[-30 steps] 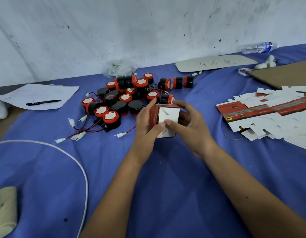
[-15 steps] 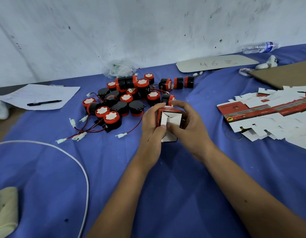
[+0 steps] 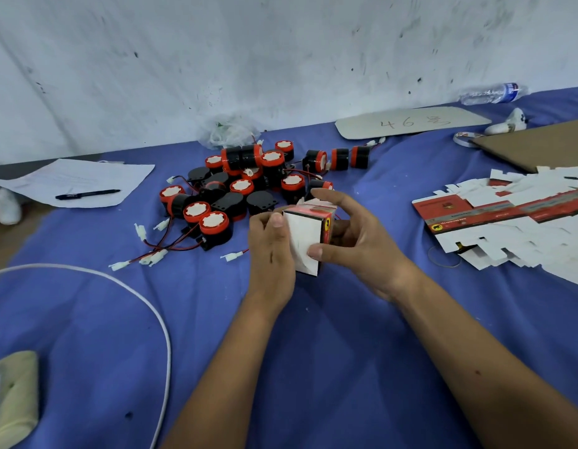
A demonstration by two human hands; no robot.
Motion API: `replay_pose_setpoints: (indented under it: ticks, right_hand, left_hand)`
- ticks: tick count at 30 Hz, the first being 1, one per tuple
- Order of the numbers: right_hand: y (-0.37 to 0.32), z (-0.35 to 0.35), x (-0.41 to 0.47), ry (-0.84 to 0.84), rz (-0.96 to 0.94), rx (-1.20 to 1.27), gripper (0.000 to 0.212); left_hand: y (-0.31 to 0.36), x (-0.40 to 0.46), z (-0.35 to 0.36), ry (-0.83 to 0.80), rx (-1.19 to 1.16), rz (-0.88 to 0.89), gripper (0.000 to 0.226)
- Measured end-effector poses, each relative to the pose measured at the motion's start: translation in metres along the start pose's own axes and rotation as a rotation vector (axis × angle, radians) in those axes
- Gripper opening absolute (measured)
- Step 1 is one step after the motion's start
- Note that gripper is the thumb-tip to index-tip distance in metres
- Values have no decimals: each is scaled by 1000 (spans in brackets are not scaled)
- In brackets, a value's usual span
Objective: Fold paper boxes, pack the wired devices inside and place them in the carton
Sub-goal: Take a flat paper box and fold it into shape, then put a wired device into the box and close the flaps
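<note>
While both hands work it, the paper box [image 3: 305, 241] sits held above the blue worktop [image 3: 313, 367], just in front of the pile of wired devices [image 3: 242, 186]. Left hand [image 3: 271, 254] grips the box's left side, thumb up along the near white panel, likely bracing it so the walls stay square. Right hand [image 3: 355, 241] wraps the red printed side, thumb pinching the lower near corner and index finger hooked over the top, where loose flaps still stick up. Looks like the fold-up step is nearly done, top not yet tucked. Can't tell whether a device is already inside.

Placement reads as practical: devices within short reach behind the box, stack of flat box blanks [image 3: 514, 218] off to the right, near the right hand. Brown cardboard sheet [image 3: 537, 144] lies far right; can't tell if it's part of the carton.

Room: near the person, the cloth between the forearms has open space to set the box down. Left side has a white cable [image 3: 158, 315] curving across, so a sweep that way could snag. Red leads with white connectors [image 3: 153, 257] trail out of the pile toward the left hand, close to it, so they could catch when pulling a device. Paper sheet with a pen [image 3: 87, 195] lies far left, well apart.
</note>
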State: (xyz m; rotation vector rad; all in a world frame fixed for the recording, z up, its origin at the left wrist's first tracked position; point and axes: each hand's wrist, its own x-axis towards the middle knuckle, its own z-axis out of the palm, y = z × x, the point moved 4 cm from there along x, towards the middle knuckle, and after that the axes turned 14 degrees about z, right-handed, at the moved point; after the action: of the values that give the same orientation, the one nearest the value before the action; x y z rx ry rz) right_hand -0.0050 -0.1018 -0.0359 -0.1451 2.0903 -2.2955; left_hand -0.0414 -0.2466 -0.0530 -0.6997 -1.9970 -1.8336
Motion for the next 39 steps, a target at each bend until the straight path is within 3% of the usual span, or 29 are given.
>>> replay_pose_setpoints:
  ticks: [2, 3, 5, 7, 10, 12, 14, 16, 17, 19, 22, 24, 27, 29, 31, 33, 36, 39]
  right_hand:
    - [-6, 0, -1, 157, -135, -434, 84]
    - [-8, 6, 1, 199, -206, -705, 85]
    - [-7, 24, 6, 127, -278, -1047, 89]
    - [-6, 31, 11, 11, -257, -1038, 89]
    - [-18, 25, 13, 18, -321, -679, 66]
    - [-27, 11, 15, 265, -496, -514, 42]
    - [-26, -10, 26, 646, -533, -429, 24]
    - [-17, -34, 49, 939, -320, -497, 17]
    - [-9, -45, 64, 981, -141, -585, 19]
    - [11, -61, 94, 907, 205, -717, 41]
    - [23, -65, 124, 763, 423, -795, 71]
    - [25, -60, 139, 707, 438, -850, 69]
    - [25, -52, 143, 653, 369, -771, 56]
    - [27, -46, 133, 593, 258, -690, 43]
    - [28, -41, 115, 539, 164, -563, 41]
    - [29, -32, 96, 466, 115, -478, 43]
    - [31, -20, 74, 372, 92, -422, 48]
    - [19, -21, 56, 371, 157, -9, 44]
  left_hand:
    - [-1, 3, -6, 31, 85, 41, 32]
    - [-1, 5, -8, 18, 18, 14, 32]
    - [-3, 8, -9, -47, -97, -64, 38]
    - [-6, 12, -14, -64, -74, -81, 42]
    - [-15, 18, -28, 33, 73, -71, 24]
    - [-20, 20, -36, 63, 238, -39, 23]
    - [-23, 18, -40, 118, 336, -35, 18]
    - [-27, 16, -43, 216, 323, -79, 15]
    - [-28, 15, -43, 274, 266, -120, 18]
    - [-27, 13, -38, 344, 164, -195, 28]
    - [-21, 10, -21, 215, 222, -197, 40]
    - [-21, 7, -11, 121, 331, -172, 50]
    - [-21, 10, -12, 158, 399, -128, 43]
    - [-25, 13, -21, 270, 236, -176, 29]
    - [-26, 15, -25, 389, -118, -284, 12]
    - [-27, 16, -27, 478, -255, -310, 12]
    - [-25, 17, -40, 611, -143, -295, 32]
    - [-22, 18, -55, 591, -18, -278, 16]
